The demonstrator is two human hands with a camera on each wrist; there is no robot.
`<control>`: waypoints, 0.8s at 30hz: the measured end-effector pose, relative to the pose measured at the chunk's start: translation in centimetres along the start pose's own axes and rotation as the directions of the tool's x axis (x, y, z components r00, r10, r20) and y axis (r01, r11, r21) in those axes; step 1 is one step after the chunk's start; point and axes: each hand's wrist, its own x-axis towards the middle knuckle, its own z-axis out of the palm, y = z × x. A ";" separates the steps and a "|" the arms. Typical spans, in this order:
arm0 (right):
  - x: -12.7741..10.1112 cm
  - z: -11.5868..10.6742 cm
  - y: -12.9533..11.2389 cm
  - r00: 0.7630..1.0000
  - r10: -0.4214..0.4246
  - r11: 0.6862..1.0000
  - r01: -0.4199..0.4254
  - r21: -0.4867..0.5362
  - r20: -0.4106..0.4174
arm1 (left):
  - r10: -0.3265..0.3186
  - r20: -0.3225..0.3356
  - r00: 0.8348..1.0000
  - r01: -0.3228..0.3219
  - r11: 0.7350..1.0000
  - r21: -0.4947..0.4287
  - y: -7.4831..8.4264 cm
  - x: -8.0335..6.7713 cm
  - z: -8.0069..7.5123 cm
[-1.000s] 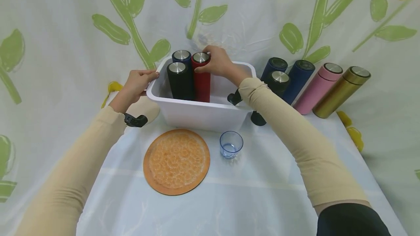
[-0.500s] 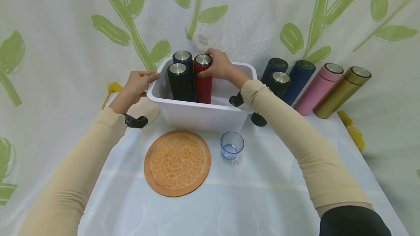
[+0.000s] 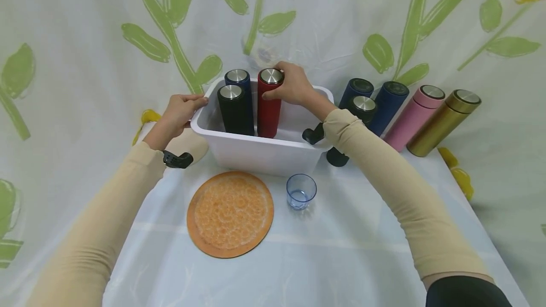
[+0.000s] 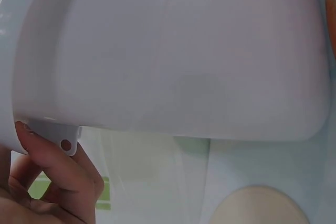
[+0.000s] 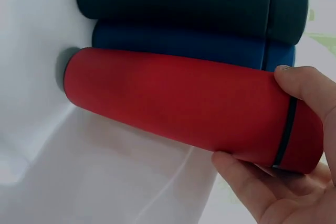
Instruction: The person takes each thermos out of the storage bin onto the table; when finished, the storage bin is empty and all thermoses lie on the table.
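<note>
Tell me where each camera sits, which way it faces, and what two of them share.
Head: worn on the head, looking forward and down at the white bin on the table; both sleeved arms, left hand and right hand show.
Left wrist: beside the bin's outer wall, looking along it; fingers under its rim show.
Right wrist: inside the bin, facing the red bottle; thumb and fingers around its cap end show.
Shared: head and right wrist both show the red, blue and black bottles.
</note>
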 end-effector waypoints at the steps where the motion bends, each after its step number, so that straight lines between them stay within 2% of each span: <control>1: -0.1 -0.1 0.0 1.000 0.003 1.000 -0.003 0.004 0.000 | 0.001 -0.001 1.000 -0.001 1.000 -0.001 0.0 0.0 0.0; 7: -0.9 -0.7 -0.5 0.999 0.033 0.999 -0.034 0.024 0.016 | 0.008 -0.006 1.000 -0.008 1.000 -0.008 0.0 -0.2 0.1; 12: -1.8 -1.6 -0.9 1.000 0.026 0.998 -0.026 0.055 0.005 | 0.027 -0.021 0.999 -0.027 0.999 -0.033 0.0 -0.1 0.6; 18: -2.7 -2.6 -1.3 1.000 0.016 0.998 -0.016 0.053 -0.010 | 0.047 -0.078 0.996 -0.052 0.996 -0.068 0.0 0.0 1.3; 24: -3.2 -3.0 -1.6 1.000 -0.018 0.998 0.019 0.060 -0.018 | 0.044 -0.164 0.985 -0.061 0.993 -0.102 -0.2 0.1 2.0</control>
